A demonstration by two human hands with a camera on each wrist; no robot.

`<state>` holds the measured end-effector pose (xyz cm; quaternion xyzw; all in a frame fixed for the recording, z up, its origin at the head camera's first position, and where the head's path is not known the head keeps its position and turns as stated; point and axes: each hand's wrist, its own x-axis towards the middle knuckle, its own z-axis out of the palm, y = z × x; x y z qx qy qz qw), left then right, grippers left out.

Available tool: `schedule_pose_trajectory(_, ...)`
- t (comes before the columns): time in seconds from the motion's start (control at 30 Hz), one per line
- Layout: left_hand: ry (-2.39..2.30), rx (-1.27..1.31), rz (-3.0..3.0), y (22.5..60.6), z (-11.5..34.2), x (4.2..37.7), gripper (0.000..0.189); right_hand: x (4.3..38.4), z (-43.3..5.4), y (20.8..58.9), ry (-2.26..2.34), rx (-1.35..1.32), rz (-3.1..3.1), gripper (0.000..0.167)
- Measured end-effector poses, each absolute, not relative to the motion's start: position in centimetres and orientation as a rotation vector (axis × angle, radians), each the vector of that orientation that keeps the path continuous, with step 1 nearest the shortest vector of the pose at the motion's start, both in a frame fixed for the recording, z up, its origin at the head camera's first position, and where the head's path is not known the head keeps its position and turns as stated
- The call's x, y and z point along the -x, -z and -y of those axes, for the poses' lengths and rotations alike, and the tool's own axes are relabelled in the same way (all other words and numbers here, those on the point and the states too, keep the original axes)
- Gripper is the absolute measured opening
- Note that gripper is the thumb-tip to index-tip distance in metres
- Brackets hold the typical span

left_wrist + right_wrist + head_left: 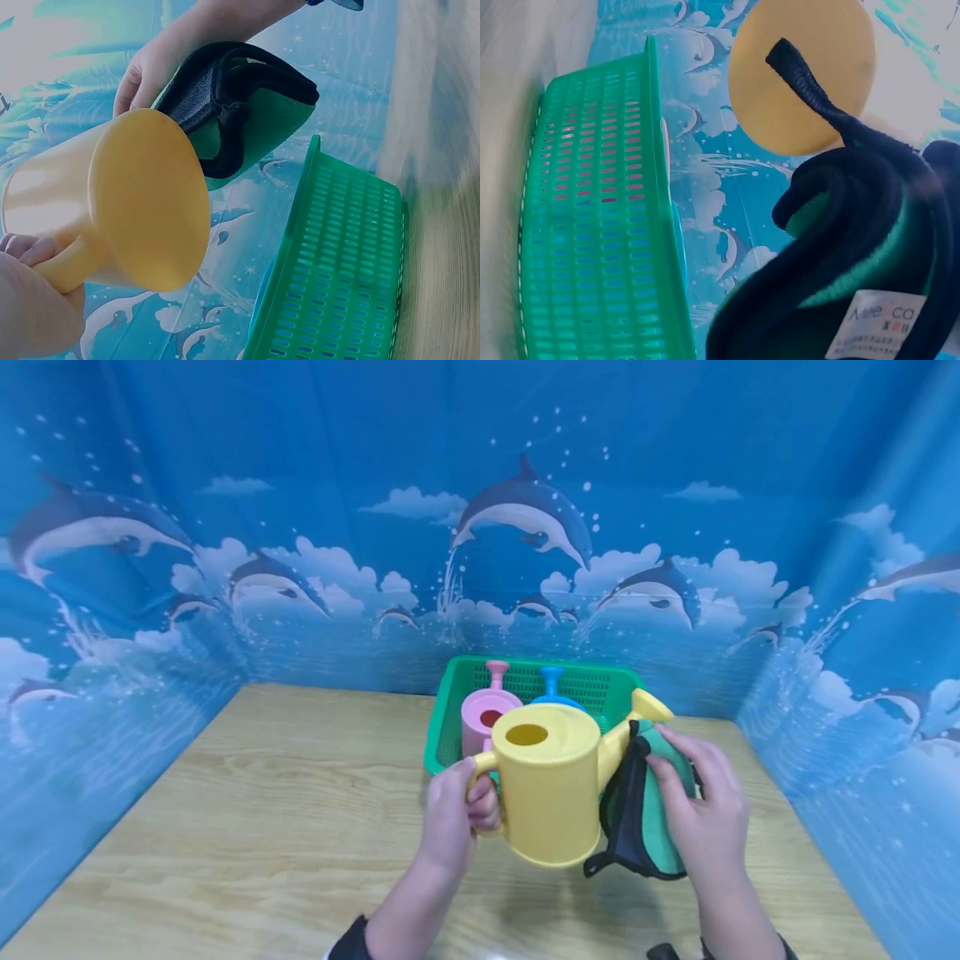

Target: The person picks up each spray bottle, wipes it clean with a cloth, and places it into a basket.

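In the head view a yellow toy watering can [551, 793] is held up above the table. My left hand [453, 810] grips its handle, fingers curled round it. On the other side my right hand [708, 802] pinches a green cloth [663, 814] with black edging against the can's spout. The cloth hangs folded, and its dark side and a black loop show. From the left wrist view the can's flat base [150, 199] faces the camera. A white label [877, 322] on the cloth appears in the right wrist view, where my right hand is mostly hidden.
Behind the can stands a green plastic basket [442, 727] on the wooden table [300, 810]. A pink watering can [480, 714] and a blue one [552, 681] sit inside it. Blue dolphin-printed curtains [337, 460] enclose the back and both sides.
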<state>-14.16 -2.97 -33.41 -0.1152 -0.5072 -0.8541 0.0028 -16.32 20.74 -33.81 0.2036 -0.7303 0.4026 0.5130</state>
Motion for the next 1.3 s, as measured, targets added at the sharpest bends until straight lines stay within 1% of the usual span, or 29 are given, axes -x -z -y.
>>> schedule_pose_trajectory(0.13,2.660,0.342,1.590,33.4,2.9,14.2,0.038,16.5,-20.7,33.9,-0.956,-0.539,1.731,0.042)
schedule_pose_trajectory(0.4,2.656,0.247,1.568,33.2,3.2,14.3,0.037,16.0,-19.4,34.5,-0.818,-0.637,1.902,0.042)
schedule_pose_trajectory(0.6,2.695,0.195,1.488,33.2,3.9,14.6,0.039,15.6,-18.6,34.8,-0.790,-0.696,1.891,0.042)
schedule_pose_trajectory(0.87,2.712,0.299,1.464,33.0,4.3,14.8,0.039,15.8,-18.4,34.7,-0.833,-0.717,1.852,0.042)
schedule_pose_trajectory(1.07,2.733,0.365,1.469,33.1,3.9,14.6,0.040,16.4,-19.0,34.7,-0.926,-0.653,1.814,0.043)
schedule_pose_trajectory(1.13,2.746,0.360,1.479,33.3,3.6,14.5,0.040,16.5,-19.3,34.6,-0.976,-0.613,1.800,0.040)
schedule_pose_trajectory(1.23,2.767,0.344,1.499,33.4,3.3,14.3,0.041,16.3,-19.7,34.4,-1.056,-0.513,1.802,0.028)
schedule_pose_trajectory(1.3,2.785,0.335,1.511,33.5,3.1,14.2,0.041,16.1,-19.9,34.2,-1.118,-0.450,1.802,0.024)
